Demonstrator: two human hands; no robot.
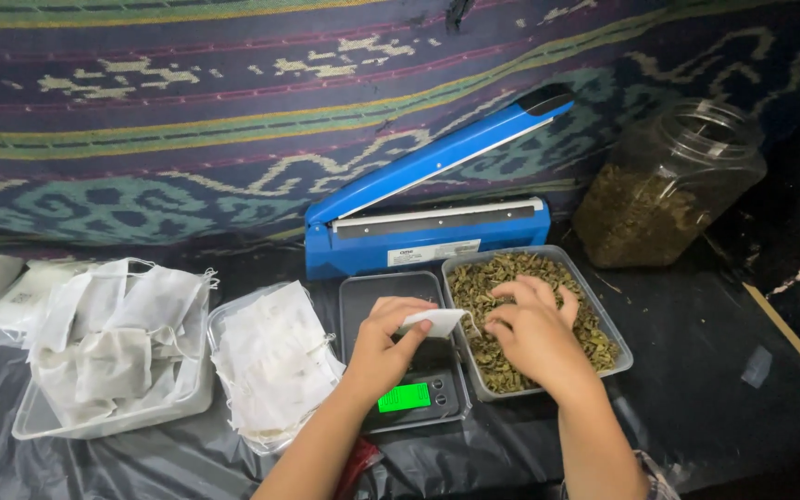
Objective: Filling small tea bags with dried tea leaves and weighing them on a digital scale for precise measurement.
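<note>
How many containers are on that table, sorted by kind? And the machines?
Clear trays of white bags: 2
Clear tray of dried leaves: 1
Clear jar: 1
Blue heat sealer: 1
Digital scale: 1
Total: 6

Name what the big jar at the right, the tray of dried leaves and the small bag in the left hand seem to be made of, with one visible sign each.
Jar: probably clear plastic; see-through, glossy wall with squared shoulders.
Tray: likely translucent plastic; thin, cloudy rim.
Small bag pinched by the left hand: seemingly white filter paper or non-woven fabric; matte, thin, folds softly.
</note>
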